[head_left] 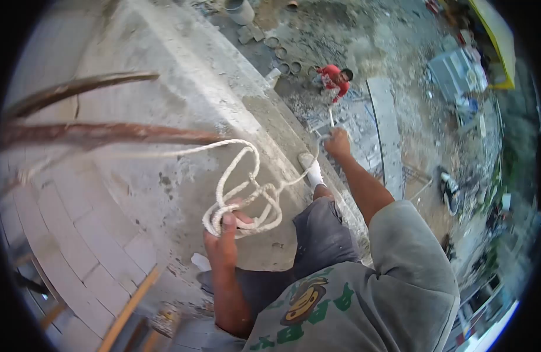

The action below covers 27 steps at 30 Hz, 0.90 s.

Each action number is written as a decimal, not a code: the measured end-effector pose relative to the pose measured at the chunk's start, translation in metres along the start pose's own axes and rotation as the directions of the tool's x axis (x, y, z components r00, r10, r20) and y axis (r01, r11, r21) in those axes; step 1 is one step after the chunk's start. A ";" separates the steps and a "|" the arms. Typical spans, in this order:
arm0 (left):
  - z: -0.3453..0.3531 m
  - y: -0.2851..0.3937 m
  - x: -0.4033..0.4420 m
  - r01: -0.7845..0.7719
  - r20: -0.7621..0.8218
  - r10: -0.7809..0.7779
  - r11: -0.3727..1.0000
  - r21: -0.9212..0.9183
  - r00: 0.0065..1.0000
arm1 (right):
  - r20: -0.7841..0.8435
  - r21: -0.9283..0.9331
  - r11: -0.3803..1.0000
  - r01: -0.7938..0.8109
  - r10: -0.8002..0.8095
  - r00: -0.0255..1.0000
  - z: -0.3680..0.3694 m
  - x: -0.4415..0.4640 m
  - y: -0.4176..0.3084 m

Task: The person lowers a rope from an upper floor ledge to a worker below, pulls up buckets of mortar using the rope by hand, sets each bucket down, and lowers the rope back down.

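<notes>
My left hand [224, 237] is closed around a loose bundle of off-white rope [247, 154], its loops spreading above the fingers. One strand leads from the bundle to my right hand [339, 144], which grips the rope out past the edge of the concrete slab [264, 111]. Another strand stretches left, past two wooden poles [112, 134]. Beyond my right fist a pale length points toward a person in a red shirt [332, 79] on the ground far below; what hangs at its end is unclear.
One shoe [310, 167] of mine stands at the slab's edge, with a drop beyond. A block wall [82, 234] lies at lower left beside a timber strip [129, 308]. Below are a long board [388, 135], rubble, a grey bucket [240, 10] and a bluish container [455, 73].
</notes>
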<state>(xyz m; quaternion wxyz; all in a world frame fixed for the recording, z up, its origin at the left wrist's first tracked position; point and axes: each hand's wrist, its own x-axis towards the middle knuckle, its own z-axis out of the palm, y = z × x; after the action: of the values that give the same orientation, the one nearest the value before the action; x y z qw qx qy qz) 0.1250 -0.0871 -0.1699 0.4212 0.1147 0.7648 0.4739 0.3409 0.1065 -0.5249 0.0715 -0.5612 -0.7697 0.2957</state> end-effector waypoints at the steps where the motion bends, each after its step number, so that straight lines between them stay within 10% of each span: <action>1: 0.019 -0.005 0.010 0.015 0.035 -0.017 0.999 0.051 0.999 | 0.001 -0.018 0.999 -0.041 0.041 0.999 0.009 0.006 0.015; 4: 0.054 -0.036 0.048 -0.018 0.164 -0.019 0.974 0.226 0.986 | -0.191 0.043 0.987 -0.154 0.159 0.969 0.031 0.029 0.032; 15: 0.135 -0.182 0.179 0.053 0.251 -0.117 0.967 0.247 0.961 | 0.361 0.130 0.792 -0.597 0.522 0.772 0.054 -0.130 0.035; 19: 0.148 -0.234 0.228 0.247 0.313 -0.416 0.853 0.460 0.854 | 0.517 0.097 0.905 -0.414 0.309 0.798 0.084 -0.222 0.052; 23: 0.178 -0.284 0.253 0.094 0.359 -0.199 0.953 0.289 0.912 | 0.550 0.021 0.928 -0.371 0.299 0.780 0.061 -0.217 0.029; 27: 0.191 -0.310 0.275 0.160 0.377 -0.315 0.907 0.389 0.871 | 0.627 -0.072 0.937 -0.343 0.310 0.715 0.060 -0.206 0.032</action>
<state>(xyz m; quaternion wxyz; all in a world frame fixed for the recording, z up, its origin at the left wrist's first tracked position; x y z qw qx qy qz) 0.1680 0.0285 -0.6097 0.6089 0.1924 0.7316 0.2388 0.4150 -0.0968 -0.5448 -0.2291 -0.5547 -0.6302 0.4926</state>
